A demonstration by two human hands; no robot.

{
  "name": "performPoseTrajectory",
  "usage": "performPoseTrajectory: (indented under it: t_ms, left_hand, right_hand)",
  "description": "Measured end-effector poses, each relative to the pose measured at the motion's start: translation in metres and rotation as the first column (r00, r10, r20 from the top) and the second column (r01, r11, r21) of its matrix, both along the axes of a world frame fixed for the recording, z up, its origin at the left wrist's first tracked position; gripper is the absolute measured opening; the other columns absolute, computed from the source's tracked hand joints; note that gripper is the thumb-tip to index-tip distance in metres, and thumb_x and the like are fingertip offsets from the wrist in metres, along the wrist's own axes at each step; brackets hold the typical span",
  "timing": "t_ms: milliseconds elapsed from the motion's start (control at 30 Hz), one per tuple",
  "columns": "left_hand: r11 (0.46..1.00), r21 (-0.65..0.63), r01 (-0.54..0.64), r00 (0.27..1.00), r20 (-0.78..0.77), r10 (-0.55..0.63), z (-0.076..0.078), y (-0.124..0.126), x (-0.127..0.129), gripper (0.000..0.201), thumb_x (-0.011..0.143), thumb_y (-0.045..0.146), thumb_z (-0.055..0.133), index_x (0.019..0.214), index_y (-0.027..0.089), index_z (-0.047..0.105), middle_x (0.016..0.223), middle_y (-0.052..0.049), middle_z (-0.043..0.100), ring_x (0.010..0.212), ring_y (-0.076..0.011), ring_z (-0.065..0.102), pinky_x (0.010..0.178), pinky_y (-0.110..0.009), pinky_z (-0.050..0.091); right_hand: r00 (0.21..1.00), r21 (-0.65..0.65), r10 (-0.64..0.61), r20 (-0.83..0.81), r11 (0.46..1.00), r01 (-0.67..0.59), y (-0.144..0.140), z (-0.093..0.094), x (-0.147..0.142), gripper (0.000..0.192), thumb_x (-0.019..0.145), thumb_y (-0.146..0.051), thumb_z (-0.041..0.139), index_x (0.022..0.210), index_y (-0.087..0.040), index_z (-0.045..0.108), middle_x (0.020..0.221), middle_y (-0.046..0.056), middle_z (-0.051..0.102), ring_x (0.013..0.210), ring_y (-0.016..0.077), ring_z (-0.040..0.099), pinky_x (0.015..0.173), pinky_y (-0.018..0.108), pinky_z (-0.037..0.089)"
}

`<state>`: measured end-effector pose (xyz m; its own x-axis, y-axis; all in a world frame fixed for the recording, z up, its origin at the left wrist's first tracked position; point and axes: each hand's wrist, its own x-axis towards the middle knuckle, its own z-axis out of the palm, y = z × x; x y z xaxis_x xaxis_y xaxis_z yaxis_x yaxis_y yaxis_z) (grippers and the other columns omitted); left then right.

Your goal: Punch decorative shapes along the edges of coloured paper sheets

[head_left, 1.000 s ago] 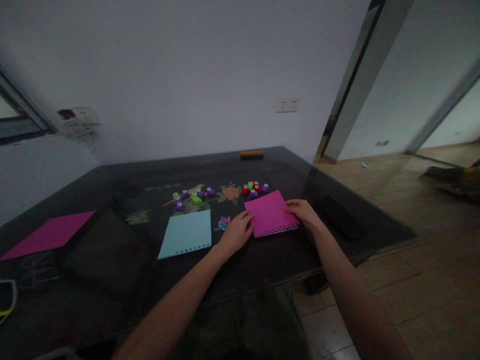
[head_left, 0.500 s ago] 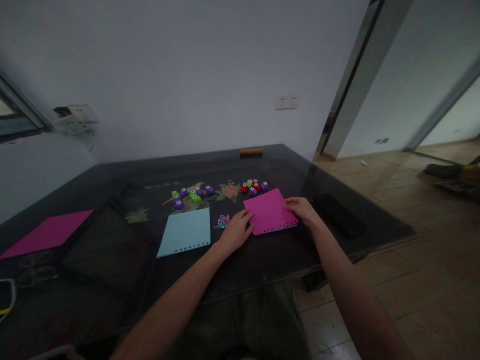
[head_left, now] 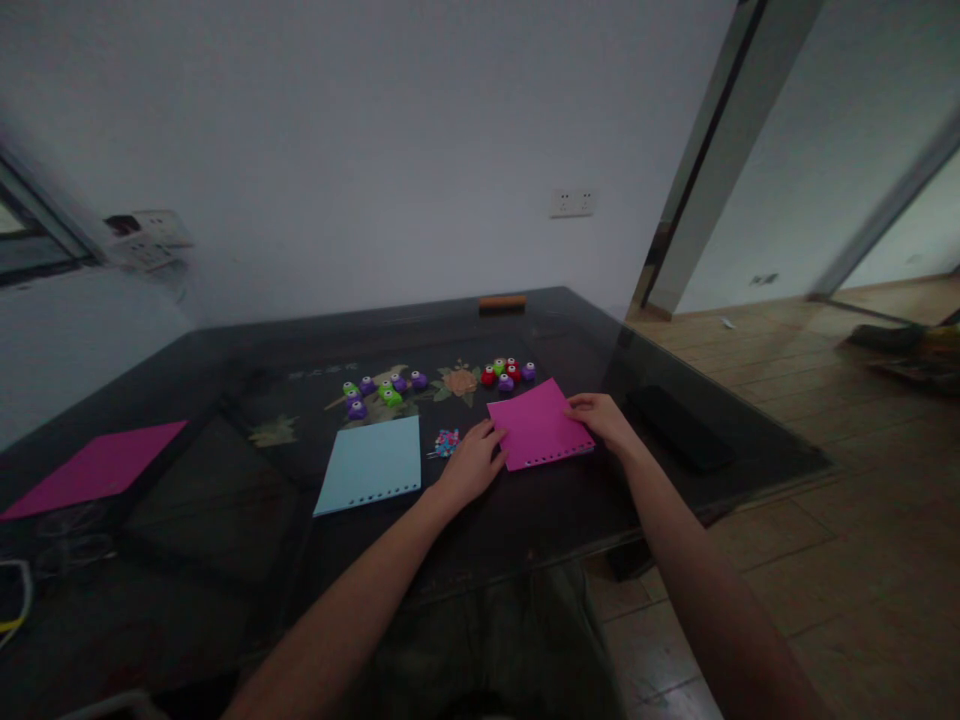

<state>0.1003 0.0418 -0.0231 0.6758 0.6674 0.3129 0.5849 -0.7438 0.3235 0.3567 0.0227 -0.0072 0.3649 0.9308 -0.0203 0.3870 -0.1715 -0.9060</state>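
Note:
Both hands have hold of a bright pink sheet (head_left: 544,424) with a row of punched holes along its near edge; something pale peeks out under that edge. My left hand (head_left: 474,458) is closed at the sheet's left edge, its fingertips on the paper. At the right edge, my right hand (head_left: 598,418) pinches the sheet between thumb and fingers. Just left of my left hand lies a small pink, blue and white speckled bundle (head_left: 446,443), too small to make out. A light blue punched sheet (head_left: 375,462), apparently a stack, rests farther left.
Small eyed figures stand behind: purple and green ones (head_left: 390,393) at left, a mostly red group (head_left: 508,373) at right. Another pink sheet (head_left: 105,462) lies far left. A long black object (head_left: 679,428) is by the table's right edge, a brown block (head_left: 502,302) by the wall.
The pink sheet's right part and my right hand have shifted very slightly left. Otherwise the hands and objects look the same.

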Motion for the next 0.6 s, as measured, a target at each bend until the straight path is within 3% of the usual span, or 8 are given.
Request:
performPoseTrajectory:
  t_ms: [300,600]
  left_hand:
    - [1.0,0.018,-0.007,1.0,0.015,0.007,-0.0017,-0.0002,0.0008,0.036,0.086,0.025,0.047,0.119,0.013,0.056,0.128,-0.016,0.051,0.121,-0.0244,0.045,0.102,-0.04,0.036]
    - [1.0,0.025,-0.013,1.0,0.007,0.013,-0.0005,-0.0005,-0.0005,0.036,0.088,0.026,0.045,0.119,0.013,0.055,0.127,-0.015,0.052,0.121,-0.0244,0.044,0.102,-0.04,0.036]
  right_hand:
    - [0.978,-0.007,-0.071,0.194,0.997,0.074,0.0036,-0.004,0.0054,0.023,0.068,-0.019,0.064,0.09,-0.011,0.07,0.069,0.007,0.067,0.058,0.0129,0.058,0.05,0.021,0.039]
    - [0.965,-0.038,-0.059,0.256,0.997,0.071,0.0049,-0.0042,0.0052,0.025,0.069,-0.018,0.063,0.092,-0.012,0.069,0.065,0.004,0.066,0.054,0.0119,0.056,0.049,0.021,0.04]
